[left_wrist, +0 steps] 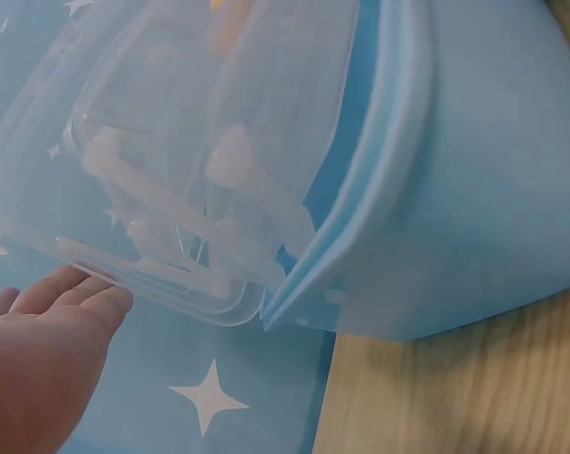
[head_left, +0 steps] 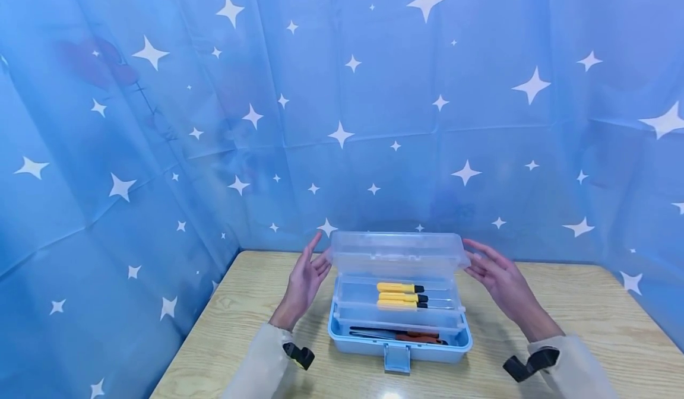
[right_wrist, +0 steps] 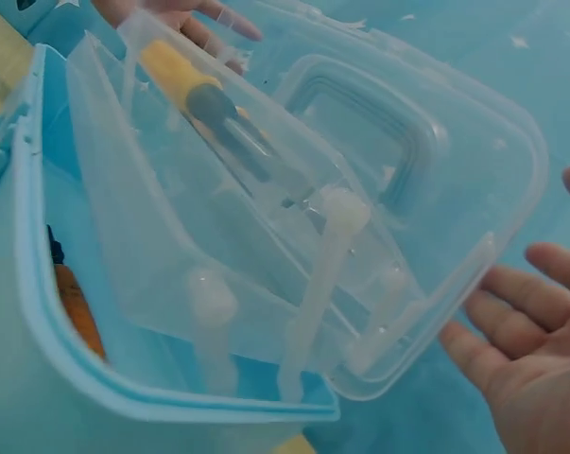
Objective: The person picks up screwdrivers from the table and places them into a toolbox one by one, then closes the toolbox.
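A light blue toolbox (head_left: 363, 348) stands on the table with its clear lid (head_left: 396, 243) raised. Its clear trays (head_left: 355, 314) are lifted on hinge arms and hold several yellow-handled screwdrivers (head_left: 399, 297). Down in the blue base lie tools with orange-brown handles (head_left: 419, 339); their kind is unclear. My left hand (head_left: 306, 285) is at the lid's left edge, fingers extended, fingertips against or very near the rim in the left wrist view. At the lid's right edge, the straight fingers of my right hand (right_wrist: 535, 345) touch the rim.
The toolbox rests on a light wooden table (head_left: 230, 328), its front latch (head_left: 397, 358) hanging down. A blue curtain with white stars (head_left: 374, 120) hangs behind the table and along the left. Each sleeve carries a black wrist device (head_left: 531, 363).
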Demonstrator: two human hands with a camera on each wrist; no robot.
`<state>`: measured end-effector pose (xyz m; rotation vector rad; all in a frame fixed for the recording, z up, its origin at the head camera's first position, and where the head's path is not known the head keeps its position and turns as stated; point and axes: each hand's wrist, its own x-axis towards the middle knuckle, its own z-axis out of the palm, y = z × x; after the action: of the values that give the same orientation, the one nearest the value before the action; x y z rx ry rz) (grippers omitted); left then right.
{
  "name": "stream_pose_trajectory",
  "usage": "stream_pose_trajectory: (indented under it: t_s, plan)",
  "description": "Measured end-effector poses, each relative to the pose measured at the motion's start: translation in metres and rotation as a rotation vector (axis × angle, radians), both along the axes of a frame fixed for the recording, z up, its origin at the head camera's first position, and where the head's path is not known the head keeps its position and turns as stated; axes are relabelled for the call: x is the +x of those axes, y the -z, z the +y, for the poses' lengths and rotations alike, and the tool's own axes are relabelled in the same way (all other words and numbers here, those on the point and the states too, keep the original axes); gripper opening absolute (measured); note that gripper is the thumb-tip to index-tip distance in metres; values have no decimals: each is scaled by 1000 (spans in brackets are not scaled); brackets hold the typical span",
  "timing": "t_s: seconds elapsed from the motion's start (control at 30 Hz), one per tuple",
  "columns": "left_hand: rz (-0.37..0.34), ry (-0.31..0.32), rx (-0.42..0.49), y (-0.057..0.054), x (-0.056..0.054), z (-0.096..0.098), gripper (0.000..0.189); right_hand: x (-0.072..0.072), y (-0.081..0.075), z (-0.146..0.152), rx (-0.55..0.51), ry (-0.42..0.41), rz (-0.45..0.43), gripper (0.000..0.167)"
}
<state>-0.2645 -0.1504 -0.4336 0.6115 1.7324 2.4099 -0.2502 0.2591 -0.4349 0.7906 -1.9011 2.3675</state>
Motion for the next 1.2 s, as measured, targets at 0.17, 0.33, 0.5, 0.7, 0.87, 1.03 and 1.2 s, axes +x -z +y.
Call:
stream_pose_trajectory:
  t_s: [0.17, 0.33, 0.5, 0.7, 0.87, 1.03, 1.2]
  plan:
    - [-4, 4, -15, 2, 9, -1, 61, 8, 6, 0, 41, 17, 30, 48]
    - [-17, 4, -18, 5, 17, -3, 60, 15, 12, 0, 37, 15, 53, 47]
    - [0, 24, -30, 8, 24, -6, 62, 20, 15, 0, 4, -26, 86, 46]
    - [3, 58, -45, 12, 31, -10, 62, 26, 21, 1, -52, -96, 125, 44]
    - [-5, 81, -49, 16, 37, -12, 61, 30, 27, 2, -135, -186, 142, 44]
    - [-7, 82, -42, 20, 43, -13, 61, 32, 34, 3, -214, -279, 159, 46]
    - [0, 99, -35, 24, 48, -14, 60, 35, 39, 3, -219, -288, 152, 47]
